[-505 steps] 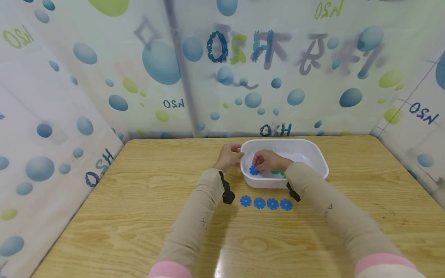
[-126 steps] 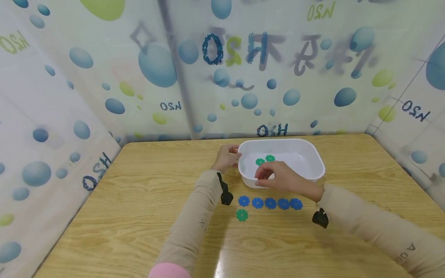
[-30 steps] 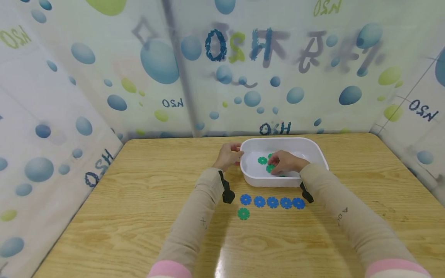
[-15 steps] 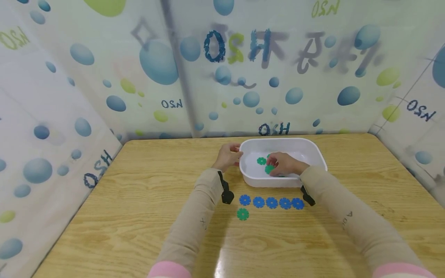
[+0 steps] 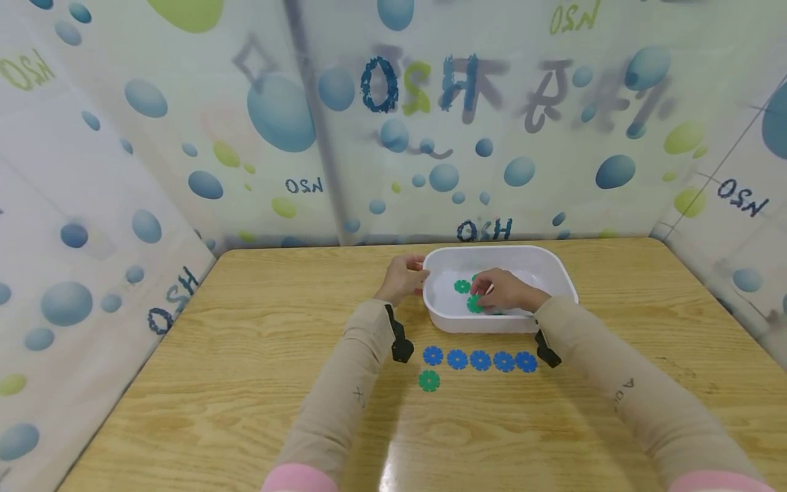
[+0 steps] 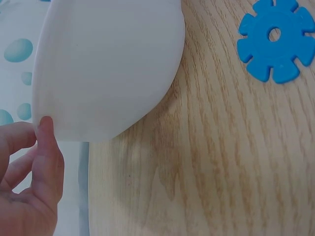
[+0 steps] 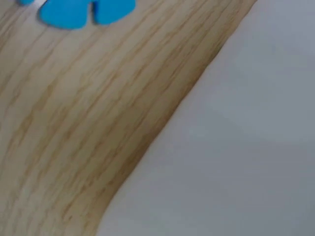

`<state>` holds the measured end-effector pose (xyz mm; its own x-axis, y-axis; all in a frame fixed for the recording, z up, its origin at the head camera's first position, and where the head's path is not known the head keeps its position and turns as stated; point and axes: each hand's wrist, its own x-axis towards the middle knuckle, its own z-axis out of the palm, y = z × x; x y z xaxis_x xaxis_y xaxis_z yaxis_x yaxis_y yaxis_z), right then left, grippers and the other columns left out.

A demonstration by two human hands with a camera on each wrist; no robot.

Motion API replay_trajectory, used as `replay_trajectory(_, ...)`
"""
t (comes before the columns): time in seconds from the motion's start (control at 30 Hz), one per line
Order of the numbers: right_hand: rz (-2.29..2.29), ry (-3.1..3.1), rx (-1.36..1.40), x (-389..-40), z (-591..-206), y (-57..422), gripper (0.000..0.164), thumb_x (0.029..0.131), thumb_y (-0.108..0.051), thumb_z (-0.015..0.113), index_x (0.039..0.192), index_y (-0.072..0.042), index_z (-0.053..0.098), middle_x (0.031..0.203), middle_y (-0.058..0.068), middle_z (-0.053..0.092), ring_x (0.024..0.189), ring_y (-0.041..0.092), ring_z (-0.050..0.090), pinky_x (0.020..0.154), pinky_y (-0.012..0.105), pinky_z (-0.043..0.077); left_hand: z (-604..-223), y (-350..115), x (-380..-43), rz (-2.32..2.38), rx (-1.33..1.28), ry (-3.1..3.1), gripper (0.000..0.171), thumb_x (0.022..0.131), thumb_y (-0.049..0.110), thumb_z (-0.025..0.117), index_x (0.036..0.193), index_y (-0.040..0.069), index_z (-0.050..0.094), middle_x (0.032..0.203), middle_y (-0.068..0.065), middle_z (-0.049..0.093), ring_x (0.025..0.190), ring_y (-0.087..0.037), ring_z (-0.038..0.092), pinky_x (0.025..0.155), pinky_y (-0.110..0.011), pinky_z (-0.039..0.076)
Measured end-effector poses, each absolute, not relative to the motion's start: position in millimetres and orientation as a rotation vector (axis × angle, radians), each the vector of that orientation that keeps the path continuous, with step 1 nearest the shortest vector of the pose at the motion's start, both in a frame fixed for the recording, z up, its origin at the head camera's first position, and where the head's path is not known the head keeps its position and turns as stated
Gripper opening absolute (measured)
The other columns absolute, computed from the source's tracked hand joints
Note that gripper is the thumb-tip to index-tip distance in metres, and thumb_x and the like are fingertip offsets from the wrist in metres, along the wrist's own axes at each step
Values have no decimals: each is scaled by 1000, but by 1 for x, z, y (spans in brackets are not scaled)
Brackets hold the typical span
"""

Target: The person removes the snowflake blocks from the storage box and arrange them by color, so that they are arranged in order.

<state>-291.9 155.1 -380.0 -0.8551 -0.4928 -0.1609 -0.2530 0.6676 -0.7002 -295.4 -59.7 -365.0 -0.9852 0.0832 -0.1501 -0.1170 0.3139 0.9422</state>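
Observation:
My left hand [image 5: 404, 277] holds the left end of the white plastic tub [image 5: 476, 324]. In the left wrist view its thumb [image 6: 46, 142] lies on the outer wall, with the index finger at the rim. Inside the tub, my right hand [image 5: 501, 290] has its thumb and fingertips pinching a green notched disc [image 5: 473, 305], a snowflake-shaped building piece. Another green disc [image 5: 462, 286] lies behind it on the tub floor; one more is partly hidden by the fingers. The right wrist view holds only tub wall, table and part of a blue disc [image 7: 66, 12].
In front of the tub, several blue notched discs [image 5: 481, 360] form a row on the wooden table [image 5: 246, 383]. One green disc on the table [image 5: 429, 380] lies below the row's left end. A patterned wall covering [image 5: 393, 171] stands behind the table.
Over the last second the right hand stays in the tub, its green disc shifting slightly toward the near left. Earlier, a fifth blue disc and one green disc were added to the table. The left hand stays put.

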Motion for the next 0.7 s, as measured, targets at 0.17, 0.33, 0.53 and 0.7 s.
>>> replay_trajectory(0.17, -1081, 2504, -595, -290, -378, 156, 12, 80, 1, 59, 92, 2, 61, 80, 7, 54, 77, 19, 53, 64, 27, 51, -365, -59, -296, 1757, -23, 2405, 35, 84, -1, 56, 119, 1, 53, 99, -13, 51, 82, -21, 54, 62, -32, 55)
replay_trajectory(0.33, -1148, 2482, -610, -286, -372, 157, 13, 81, 0, 59, 94, 2, 62, 83, 9, 55, 78, 19, 55, 66, 27, 52, -367, -60, -296, 1758, -27, 2400, 35, 84, 0, 56, 119, 1, 53, 99, -13, 50, 83, -21, 54, 61, -31, 55)
replay_trajectory(0.53, -1164, 2499, -626, -279, -360, 157, 16, 83, -1, 58, 98, 2, 62, 89, 9, 58, 81, 20, 56, 70, 28, 52, -367, -60, -296, 1749, -32, 2403, 35, 84, 0, 56, 119, 1, 53, 100, -13, 50, 83, -21, 53, 62, -31, 55)
replay_trajectory(0.7, -1195, 2504, -706, -272, -348, 160, 18, 84, 0, 56, 101, 5, 59, 92, 11, 59, 78, 20, 59, 70, 29, 52, -367, -60, -296, 1755, -34, 2402, 35, 84, 0, 56, 119, 1, 53, 99, -13, 50, 82, -20, 53, 59, -28, 55)
